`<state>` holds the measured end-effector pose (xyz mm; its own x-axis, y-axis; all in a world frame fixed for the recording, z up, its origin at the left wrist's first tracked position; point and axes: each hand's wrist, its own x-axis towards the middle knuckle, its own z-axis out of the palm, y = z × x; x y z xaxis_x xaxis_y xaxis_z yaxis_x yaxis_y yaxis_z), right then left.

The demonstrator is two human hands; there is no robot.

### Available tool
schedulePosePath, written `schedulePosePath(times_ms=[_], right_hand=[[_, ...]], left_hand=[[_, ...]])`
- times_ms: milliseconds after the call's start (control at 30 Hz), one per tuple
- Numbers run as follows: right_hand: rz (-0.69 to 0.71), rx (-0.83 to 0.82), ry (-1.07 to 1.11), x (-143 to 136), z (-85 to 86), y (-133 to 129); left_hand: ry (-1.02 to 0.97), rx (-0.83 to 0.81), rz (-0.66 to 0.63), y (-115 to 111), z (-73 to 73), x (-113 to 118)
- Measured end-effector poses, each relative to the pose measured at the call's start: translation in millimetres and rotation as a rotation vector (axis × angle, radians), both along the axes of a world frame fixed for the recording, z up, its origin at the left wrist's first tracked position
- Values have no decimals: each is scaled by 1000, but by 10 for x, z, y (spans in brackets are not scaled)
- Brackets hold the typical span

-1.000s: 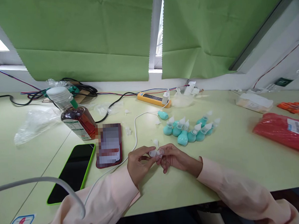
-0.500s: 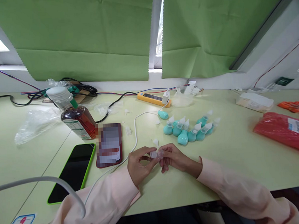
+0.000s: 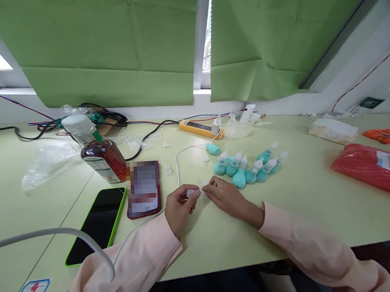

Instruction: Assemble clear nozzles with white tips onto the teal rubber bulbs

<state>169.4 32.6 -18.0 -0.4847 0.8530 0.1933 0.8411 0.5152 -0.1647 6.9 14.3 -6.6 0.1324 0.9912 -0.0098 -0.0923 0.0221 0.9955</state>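
My left hand (image 3: 178,208) pinches a small clear plastic connector (image 3: 191,193) between thumb and fingers. Just to its right, my right hand (image 3: 226,200) reaches down with its fingertips closed at a small white nozzle tip (image 3: 205,184), which they mostly cover. Beyond my right hand stand several turquoise squeeze bulbs (image 3: 239,178), most fitted with clear connectors and whitish pointed tips. One bare turquoise bulb (image 3: 212,149) lies on its side farther back. Another white tip (image 3: 206,159) lies in front of it.
A bottle of dark red liquid (image 3: 106,161), a red-cased phone (image 3: 144,190) and a green-cased phone (image 3: 96,225) are at the left. A white cable (image 3: 177,164) runs to a yellow power strip (image 3: 200,130). A red plastic package (image 3: 369,167) lies at the right.
My right hand has let go of the clear connector and moved forward over the white tip on the table. My left hand keeps the connector and has shifted slightly left and forward.
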Motion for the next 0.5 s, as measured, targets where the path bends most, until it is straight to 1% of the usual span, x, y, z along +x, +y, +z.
schedulePosePath(times_ms=[100, 167, 233, 300, 367, 400, 433, 500], right_hand=[[2, -8, 7, 12, -30, 11], [27, -8, 18, 19, -31, 8], [44, 13, 37, 39, 5, -3], [34, 74, 46, 87, 90, -16], [-27, 154, 6, 167, 209, -29], [-86, 178, -41, 213, 270, -34], [-161, 177, -105, 258, 325, -40], [-301, 101, -248, 332, 396, -46]], left_hand=[[-3, -31, 28, 1, 6, 2], [6, -40, 19, 15, -2, -4], [5, -44, -20, 30, -16, -9], [-10, -41, -49, 40, -26, -9], [-27, -34, -43, 43, -24, -7], [-31, -28, -37, 43, -18, -7], [-34, -21, -33, 43, -11, -8], [-33, -5, -28, 44, 5, -14]])
